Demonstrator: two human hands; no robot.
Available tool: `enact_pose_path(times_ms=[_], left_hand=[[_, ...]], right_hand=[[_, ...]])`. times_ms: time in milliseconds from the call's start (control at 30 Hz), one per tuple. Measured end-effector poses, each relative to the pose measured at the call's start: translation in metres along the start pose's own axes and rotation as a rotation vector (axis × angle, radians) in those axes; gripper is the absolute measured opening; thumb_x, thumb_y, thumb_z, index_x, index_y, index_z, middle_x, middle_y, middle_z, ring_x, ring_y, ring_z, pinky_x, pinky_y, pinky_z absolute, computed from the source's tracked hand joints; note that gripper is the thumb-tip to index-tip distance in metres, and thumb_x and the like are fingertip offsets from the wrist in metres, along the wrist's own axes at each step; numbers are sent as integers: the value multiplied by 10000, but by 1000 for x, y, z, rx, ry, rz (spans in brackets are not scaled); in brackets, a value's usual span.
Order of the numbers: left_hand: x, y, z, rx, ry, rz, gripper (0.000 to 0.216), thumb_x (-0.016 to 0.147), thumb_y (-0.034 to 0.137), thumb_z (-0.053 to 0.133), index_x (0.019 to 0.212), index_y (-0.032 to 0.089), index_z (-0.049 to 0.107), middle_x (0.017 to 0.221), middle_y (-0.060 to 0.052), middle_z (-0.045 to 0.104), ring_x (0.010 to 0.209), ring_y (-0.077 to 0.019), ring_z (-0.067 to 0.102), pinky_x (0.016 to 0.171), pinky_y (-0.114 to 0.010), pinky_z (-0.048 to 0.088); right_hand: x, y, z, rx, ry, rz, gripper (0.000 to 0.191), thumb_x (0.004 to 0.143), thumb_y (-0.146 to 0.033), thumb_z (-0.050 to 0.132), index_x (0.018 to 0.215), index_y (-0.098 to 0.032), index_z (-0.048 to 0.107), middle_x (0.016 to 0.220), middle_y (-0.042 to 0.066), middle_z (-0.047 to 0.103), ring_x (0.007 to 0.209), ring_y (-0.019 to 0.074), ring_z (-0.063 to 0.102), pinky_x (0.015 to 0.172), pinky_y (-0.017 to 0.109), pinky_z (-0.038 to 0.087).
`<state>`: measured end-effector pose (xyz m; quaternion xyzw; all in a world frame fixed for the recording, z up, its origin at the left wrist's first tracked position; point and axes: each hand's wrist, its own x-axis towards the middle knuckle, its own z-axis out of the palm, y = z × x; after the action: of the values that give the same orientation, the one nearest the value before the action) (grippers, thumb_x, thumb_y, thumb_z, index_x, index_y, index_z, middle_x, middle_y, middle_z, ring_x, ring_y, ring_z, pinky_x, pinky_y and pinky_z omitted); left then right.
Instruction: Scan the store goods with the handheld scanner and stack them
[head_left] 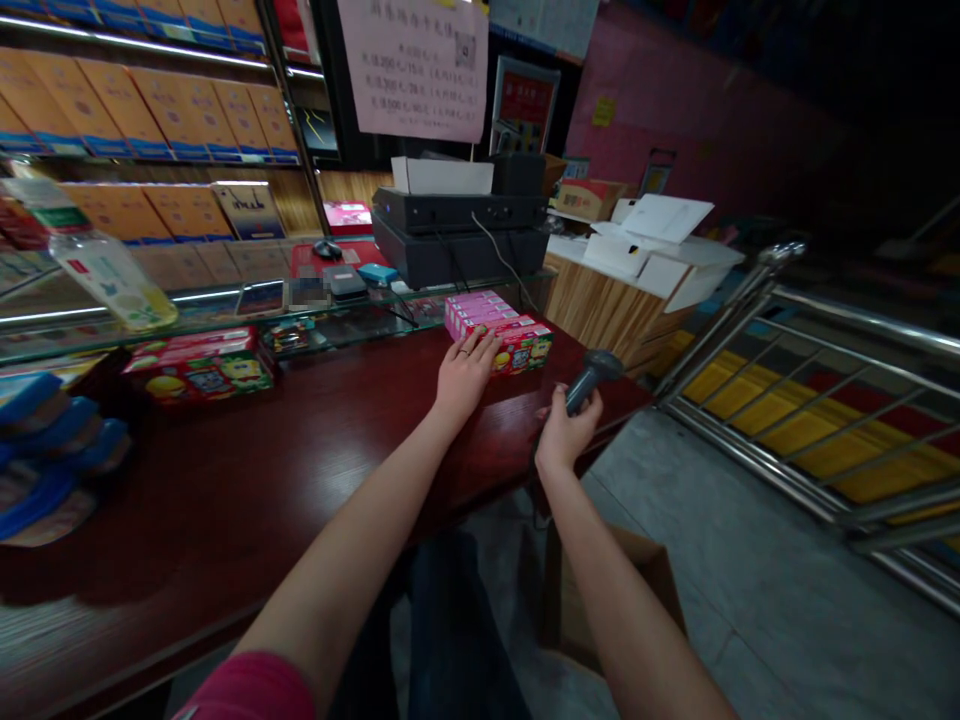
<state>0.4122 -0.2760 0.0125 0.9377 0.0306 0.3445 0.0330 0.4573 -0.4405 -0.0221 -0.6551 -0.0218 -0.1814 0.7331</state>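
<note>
My left hand lies flat, fingers stretched out, on the dark red counter, its fingertips touching a row of pink boxes with colourful fronts. My right hand is wrapped around the handle of a grey barcode scanner, held over the counter's right end with its head pointing toward the pink boxes.
A black printer or till stands behind the boxes. A red box and a bottle are at left, blue items at far left. A cardboard box sits below; a metal railing runs at right.
</note>
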Motion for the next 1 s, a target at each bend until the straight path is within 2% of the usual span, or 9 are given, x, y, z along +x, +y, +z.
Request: enact_pose_path(times_ms=[100, 200, 367, 500, 600, 733, 833, 900, 1000], left_hand=[[-12, -1, -6, 3, -9, 2, 707, 978, 180, 568, 1641, 202, 323, 1688, -100, 357, 1576, -245, 342, 1276, -460, 342], [-36, -18, -26, 47, -29, -24, 846, 947, 206, 613, 1681, 189, 193, 1727, -94, 258, 1607, -238, 263, 1315, -440, 264], [-101, -86, -93, 179, -10, -155, 793, 960, 160, 513, 1684, 182, 189, 1744, -80, 211, 1620, -227, 221, 1334, -441, 208], [-163, -155, -157, 275, 65, -305, 768, 936, 118, 471, 1669, 183, 250, 1731, -97, 260, 1612, -240, 250, 1334, -470, 200], [-201, -198, -192, 301, 184, -421, 797, 896, 100, 481, 1659, 158, 257, 1729, -131, 259, 1620, -266, 221, 1326, -524, 210], [-224, -232, -202, 307, 323, -577, 838, 856, 70, 487, 1650, 102, 220, 1733, -179, 231, 1632, -285, 161, 1312, -563, 242], [-226, -242, -198, 278, 309, -610, 803, 859, 66, 497, 1629, 105, 270, 1695, -193, 332, 1620, -296, 214, 1303, -586, 260], [-226, -241, -198, 267, 283, -601, 755, 863, 62, 511, 1598, 143, 355, 1653, -179, 416, 1608, -299, 257, 1300, -599, 259], [-226, -233, -205, 267, 230, -552, 615, 906, 69, 515, 1496, 244, 521, 1590, -124, 513, 1600, -292, 283, 1301, -617, 225]], right_hand=[[-3, -6, -3, 59, -19, 15, 655, 811, -516, 710, 1354, -217, 502, 1174, 131, 728, 631, 194, 671, 543, 337, 555], [-12, -15, -5, 130, -112, 2, 646, 798, -476, 747, 1339, -222, 503, 1168, 112, 722, 519, 129, 568, 495, 298, 503], [-58, -35, 12, 253, -289, -34, 602, 770, -360, 800, 1297, -239, 537, 1104, 71, 737, 518, 101, 538, 488, 263, 485], [-115, -60, 49, 356, -630, 115, 565, 732, -375, 841, 1217, -235, 589, 1030, 28, 759, 488, 84, 535, 462, 249, 484], [-153, -75, 83, 411, -929, 240, 485, 755, -410, 836, 1147, -225, 619, 1082, 45, 779, 495, 86, 573, 482, 256, 504], [-185, -80, 130, 407, -1192, 307, 505, 737, -432, 849, 1141, -213, 640, 1254, 111, 767, 551, 116, 673, 503, 255, 516], [-198, -77, 157, 382, -1300, 332, 510, 733, -427, 836, 1169, -214, 681, 1382, 142, 712, 570, 135, 723, 481, 239, 495], [-202, -76, 165, 362, -1340, 342, 489, 734, -424, 824, 1156, -206, 710, 1398, 155, 702, 570, 142, 733, 471, 236, 488], [-203, -77, 162, 348, -1348, 338, 471, 735, -430, 826, 1134, -200, 726, 1397, 160, 702, 522, 136, 707, 459, 253, 486]])
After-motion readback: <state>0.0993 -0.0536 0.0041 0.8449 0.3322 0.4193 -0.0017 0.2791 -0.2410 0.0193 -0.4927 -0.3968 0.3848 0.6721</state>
